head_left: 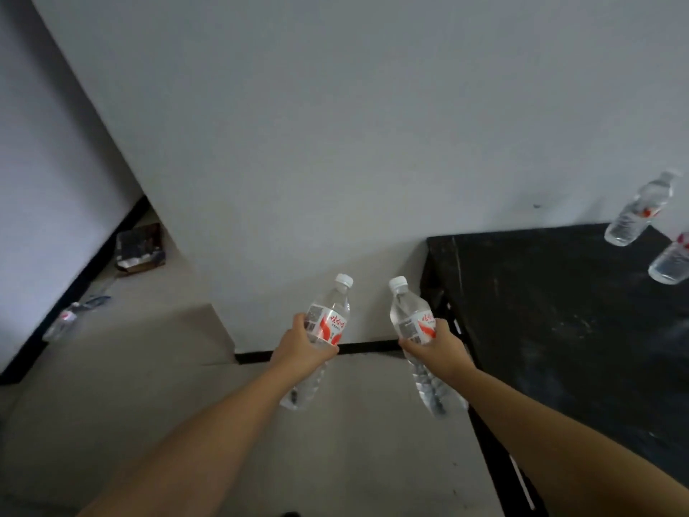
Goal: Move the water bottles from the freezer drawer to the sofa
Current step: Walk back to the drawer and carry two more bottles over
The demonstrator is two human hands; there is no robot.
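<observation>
Two clear water bottles are gripped at their labelled middles, one bottle (pixel 328 322) by the left hand (pixel 302 348), the other bottle (pixel 414 322) by the right hand (pixel 436 348), beside the dark sofa's (pixel 559 311) left edge. Thin, slippery plastic is judged likely to yield; mid-body holds suit.

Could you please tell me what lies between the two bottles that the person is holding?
In the head view, nothing: between the left bottle and the right bottle only bare wall and the black baseboard behind show.
</observation>
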